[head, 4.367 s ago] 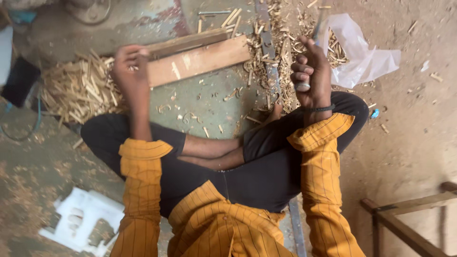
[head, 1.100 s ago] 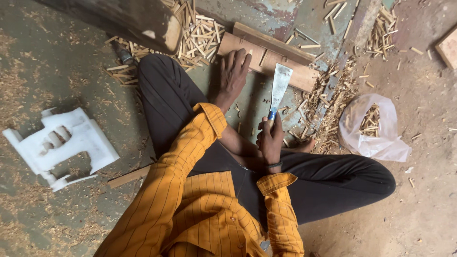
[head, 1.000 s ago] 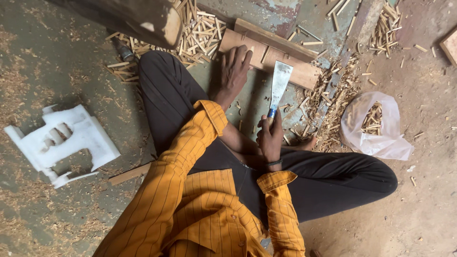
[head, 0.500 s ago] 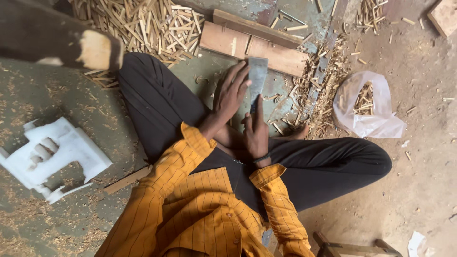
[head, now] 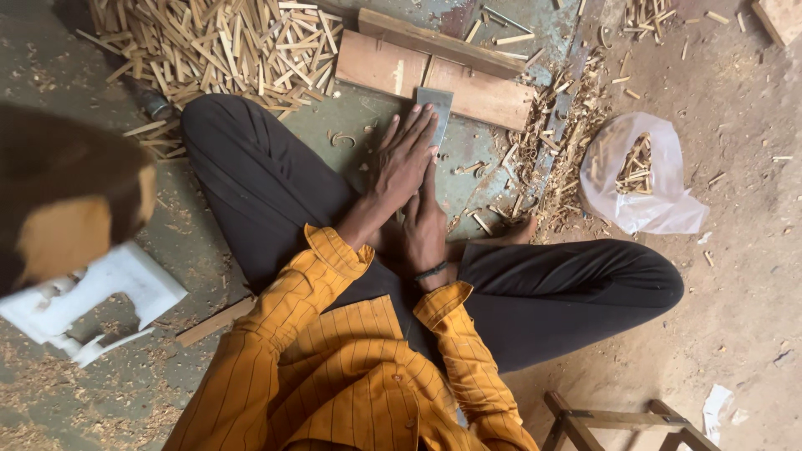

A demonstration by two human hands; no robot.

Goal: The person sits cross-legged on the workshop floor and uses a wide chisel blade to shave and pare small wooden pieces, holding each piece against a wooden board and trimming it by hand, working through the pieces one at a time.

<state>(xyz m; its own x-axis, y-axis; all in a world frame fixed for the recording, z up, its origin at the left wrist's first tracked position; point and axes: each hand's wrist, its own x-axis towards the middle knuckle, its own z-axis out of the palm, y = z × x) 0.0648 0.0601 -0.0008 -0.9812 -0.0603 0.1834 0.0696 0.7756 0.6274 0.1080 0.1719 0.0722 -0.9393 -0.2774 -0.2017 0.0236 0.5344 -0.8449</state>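
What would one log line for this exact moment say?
left hand: flat on metal blade | right hand: on blade's handle end | blade: lying on floor by wooden plank | person: seated cross-legged

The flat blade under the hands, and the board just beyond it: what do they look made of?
The blade looks like metal: thin, flat, dull grey with a matte, worn face, though a coating can't be ruled out. The left hand lies flat on it. The board looks like bare, unfinished wood: reddish-brown, visible grain, pale scuffs.
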